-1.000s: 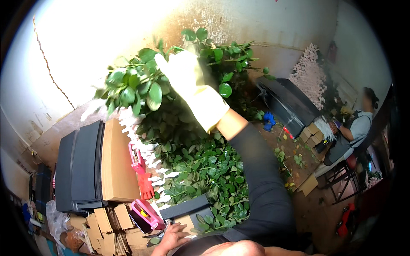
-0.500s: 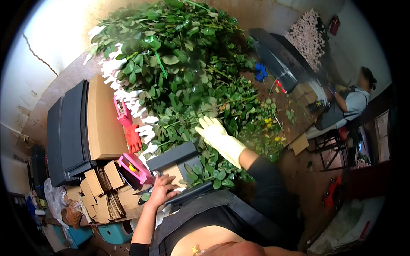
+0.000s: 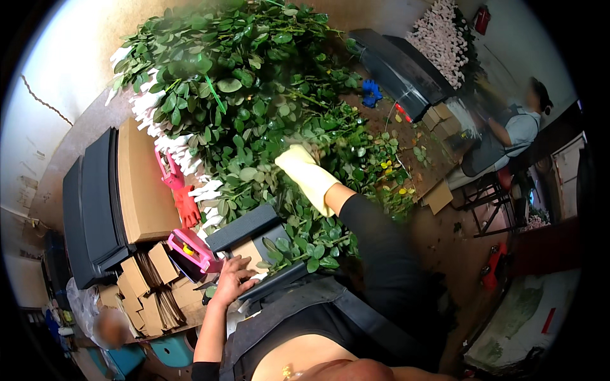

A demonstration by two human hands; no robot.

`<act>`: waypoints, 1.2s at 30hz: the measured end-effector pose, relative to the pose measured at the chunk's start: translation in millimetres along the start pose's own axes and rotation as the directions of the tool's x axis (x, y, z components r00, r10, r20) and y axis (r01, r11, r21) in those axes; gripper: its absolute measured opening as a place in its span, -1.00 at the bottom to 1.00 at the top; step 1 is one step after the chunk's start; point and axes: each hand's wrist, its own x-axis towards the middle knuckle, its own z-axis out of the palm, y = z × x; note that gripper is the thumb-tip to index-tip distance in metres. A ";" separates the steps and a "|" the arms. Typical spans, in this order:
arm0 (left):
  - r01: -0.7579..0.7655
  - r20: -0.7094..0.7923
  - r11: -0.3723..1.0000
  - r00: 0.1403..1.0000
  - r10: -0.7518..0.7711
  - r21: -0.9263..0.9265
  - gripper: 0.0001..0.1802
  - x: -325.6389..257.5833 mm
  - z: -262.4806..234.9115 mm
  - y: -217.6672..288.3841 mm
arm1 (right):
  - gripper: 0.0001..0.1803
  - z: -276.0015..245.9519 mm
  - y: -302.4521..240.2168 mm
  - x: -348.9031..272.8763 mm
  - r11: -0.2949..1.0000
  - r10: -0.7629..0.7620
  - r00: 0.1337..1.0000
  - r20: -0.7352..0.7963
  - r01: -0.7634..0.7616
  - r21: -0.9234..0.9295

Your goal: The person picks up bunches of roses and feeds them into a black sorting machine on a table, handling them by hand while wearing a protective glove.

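Taking the clock from the open dark box (image 3: 243, 227), we see green leafy sprigs (image 3: 314, 247) lying across its right end and tan card (image 3: 246, 251) inside it. The large pile of leafy stems (image 3: 254, 120) spreads out at 12 o'clock on the bench (image 3: 408, 146).

At 7 o'clock our left hand (image 3: 232, 282) is bare, palm down on the box's left end; its grip is loose, fingers spread apart. At 1 o'clock our right hand (image 3: 308, 178), in a cream glove, points up and leftward over the leaves, wrist bare, dark-sleeved forearm slanting in from about 4 o'clock. Its fingertips are hidden or blurred, so we cannot tell whether that grip is apart or clamped on a stem.

A pink tape dispenser (image 3: 202, 255) crowds the left hand at 9 o'clock. At 10 we find a red glove (image 3: 187, 206) and a tall brown carton (image 3: 147, 190); dark panels (image 3: 95, 209) stand beyond it. Folded cardboard pieces (image 3: 152, 289) lie at 8, white-wrapped ends (image 3: 149, 108) at 11. Farther off at 1 lies a blue glove (image 3: 370, 93); a co-worker (image 3: 521, 133) sits at 2.
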 end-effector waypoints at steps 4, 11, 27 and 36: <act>0.009 -0.016 0.998 1.000 -0.009 0.056 -0.69 -7.4 2.4 -0.7 | -0.81 -53.7 -2.7 7.1 0.964 0.054 0.737 -0.673 0.139 0.229; 0.009 -0.011 0.999 1.000 -0.008 0.042 -0.68 -9.7 3.5 -3.1 | -0.85 -85.4 6.8 21.2 0.991 0.043 0.986 -0.162 -0.063 -0.122; -0.019 -0.202 0.986 0.979 -0.015 -0.168 -0.56 -15.5 22.1 -22.6 | -0.62 -79.5 -6.4 -149.0 0.809 -0.194 0.937 -0.290 0.320 0.493; 0.126 -0.162 0.973 0.974 -0.158 -0.191 -0.16 -17.2 16.3 -10.7 | -0.60 0.2 -33.4 -196.7 0.546 0.205 0.787 0.583 -0.586 0.599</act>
